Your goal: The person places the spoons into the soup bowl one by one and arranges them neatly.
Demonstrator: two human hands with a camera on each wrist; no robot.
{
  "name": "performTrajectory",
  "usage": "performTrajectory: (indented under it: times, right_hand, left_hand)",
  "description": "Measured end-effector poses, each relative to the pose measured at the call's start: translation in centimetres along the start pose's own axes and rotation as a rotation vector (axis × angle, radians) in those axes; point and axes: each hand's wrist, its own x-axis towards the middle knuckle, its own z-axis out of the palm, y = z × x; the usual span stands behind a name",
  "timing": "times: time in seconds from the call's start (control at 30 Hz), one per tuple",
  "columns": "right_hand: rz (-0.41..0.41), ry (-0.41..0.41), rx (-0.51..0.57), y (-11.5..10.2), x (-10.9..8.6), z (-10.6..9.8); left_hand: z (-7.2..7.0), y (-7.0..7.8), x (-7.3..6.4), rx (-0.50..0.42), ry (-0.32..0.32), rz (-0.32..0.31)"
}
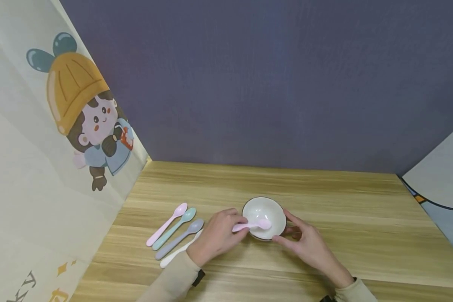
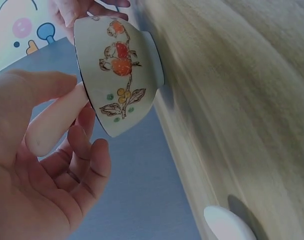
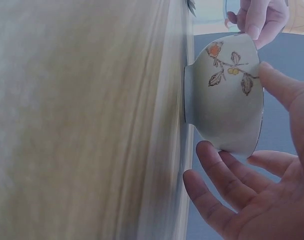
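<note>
A white bowl (image 1: 256, 209) with a dark rim stands upright on the wooden table. Painted fruit and leaves decorate its outer side (image 2: 122, 65) in the left wrist view. My left hand (image 1: 222, 233) pinches the handle of a pale pink spoon (image 1: 252, 225) between thumb and fingers at the bowl's left rim. The spoon's head lies over the inside of the bowl; in the left wrist view the handle end (image 2: 51, 125) sticks out past the rim. On the bowl's right side, my right hand (image 1: 310, 244) holds it, thumb near the front rim and fingers around the far side.
Left of my left hand, several spoons lie slantwise side by side: a pink spoon (image 1: 167, 225), a mint green spoon (image 1: 175, 229), a lavender spoon (image 1: 179, 240) and a white spoon (image 1: 175, 255), partly covered by that hand. A dark blue panel (image 1: 268, 84) rises behind the table.
</note>
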Motion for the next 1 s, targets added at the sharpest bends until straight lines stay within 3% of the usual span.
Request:
performTrajectory:
  times: [0.63,1.0]
  right_hand:
    - [-0.012,0.014,-0.005,0.3,-0.1,0.2]
    - [-0.013,0.009,-0.014,0.5,0.0,0.2]
  left_hand:
    - [-0.6,-0.3,-0.9,-0.079,-0.038,-0.006]
    - [-1.4,-1.1,-1.5,-0.148,-0.005,-0.012]
